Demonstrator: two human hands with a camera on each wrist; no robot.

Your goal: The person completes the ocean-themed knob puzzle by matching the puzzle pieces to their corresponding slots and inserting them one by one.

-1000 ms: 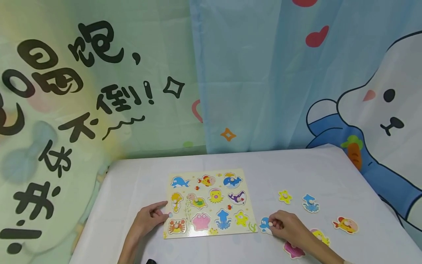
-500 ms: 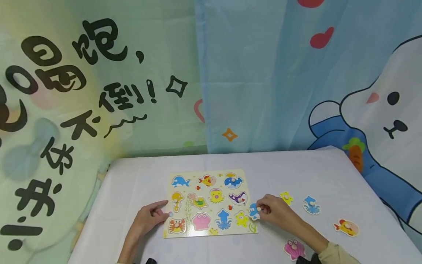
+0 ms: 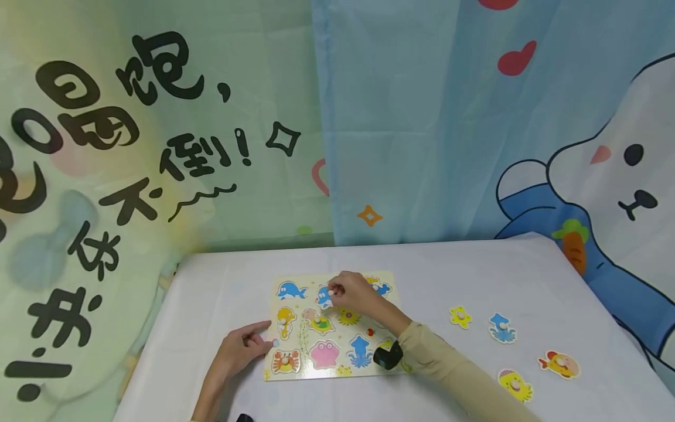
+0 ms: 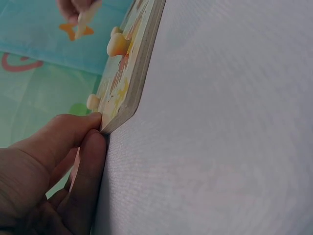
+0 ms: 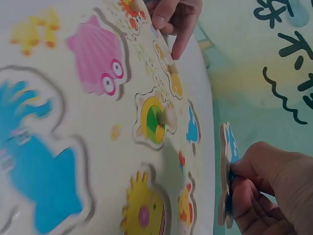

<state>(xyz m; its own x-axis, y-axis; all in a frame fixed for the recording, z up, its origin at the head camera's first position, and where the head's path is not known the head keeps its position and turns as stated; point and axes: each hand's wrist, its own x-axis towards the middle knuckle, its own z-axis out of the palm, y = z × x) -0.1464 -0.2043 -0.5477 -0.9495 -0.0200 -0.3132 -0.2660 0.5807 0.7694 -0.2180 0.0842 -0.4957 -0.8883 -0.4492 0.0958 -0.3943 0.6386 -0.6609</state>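
Note:
A knobbed sea-animal puzzle board (image 3: 293, 375) lies on the white table. My left hand (image 3: 242, 346) rests at its left edge, thumb and forefinger against the rim; the left wrist view shows those fingertips (image 4: 93, 129) at the board's corner. Over the board's upper middle, my right hand (image 3: 354, 291) pinches a blue puzzle piece (image 3: 323, 297) by its knob. The right wrist view shows this piece (image 5: 225, 171) edge-on and raised above the board. Knobs stand on the turtle (image 5: 154, 122) and seahorse pieces. The pink shell recess (image 3: 324, 354) holds no piece.
Loose pieces lie right of the board: a yellow star (image 3: 461, 317), a blue squid (image 3: 502, 328), a red-and-yellow fish (image 3: 559, 364) and a yellow octopus (image 3: 515, 385). My right sleeve (image 3: 459, 375) crosses the table and overlaps the board. Printed curtains (image 3: 390, 146) hang behind.
My right hand has carried the blue piece from the table right of the board, up and left, over the board. The left hand stays at the edge. The sleeve now hides the loose pink shell piece.

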